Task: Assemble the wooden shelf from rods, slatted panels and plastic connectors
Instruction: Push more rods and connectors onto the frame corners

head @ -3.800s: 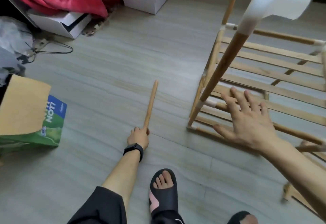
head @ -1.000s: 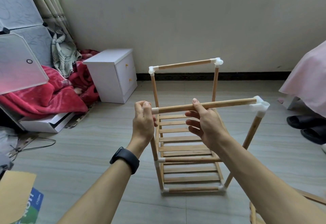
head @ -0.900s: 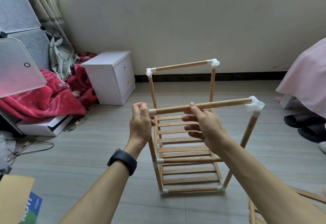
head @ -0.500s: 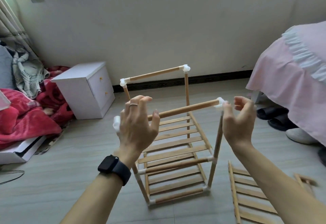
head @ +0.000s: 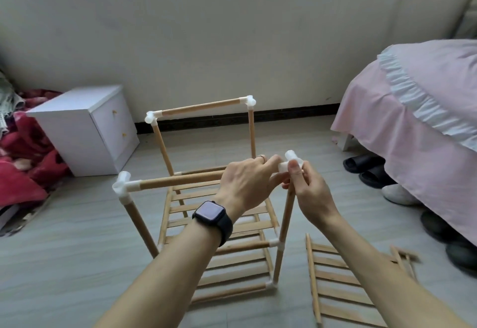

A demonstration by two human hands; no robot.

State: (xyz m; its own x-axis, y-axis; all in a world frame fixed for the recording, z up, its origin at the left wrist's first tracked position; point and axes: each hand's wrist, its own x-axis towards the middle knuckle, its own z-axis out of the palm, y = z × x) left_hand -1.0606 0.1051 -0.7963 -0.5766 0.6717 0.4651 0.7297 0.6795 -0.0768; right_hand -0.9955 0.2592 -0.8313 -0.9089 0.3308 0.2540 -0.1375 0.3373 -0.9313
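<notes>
nearest you, a spare panel (head: 343,281) lies flat on the floor just right of the frame (head: 284,224), not fitted yet.

your hands are up at the near right top corner. left hand (head: 245,185): grip closed round the right end of the front rod (head: 180,180). right hand (head: 309,193): thumb and fingers pinch the connector (head: 290,161) on top of the near right post. looks like you're seating the rod end in that socket. the joint is hidden under your fingers, so i can't tell if it's fully home.

the rod's other end sits in the left connector (head: 122,184), which caps the near left post.

below, the lower panels (head: 232,263) are in and the four posts stand upright.

further back, the far rod (head: 201,105) joins the two far connectors, so that side looks done.

my read: well past halfway. still to do: finish this corner and close the top. i see no side rods between the near and far top corners. the spare panel likely goes on top last.

behind it all: nightstand (head: 85,126) on the left, bed (head: 413,121) on the right, both apart from the frame.
</notes>
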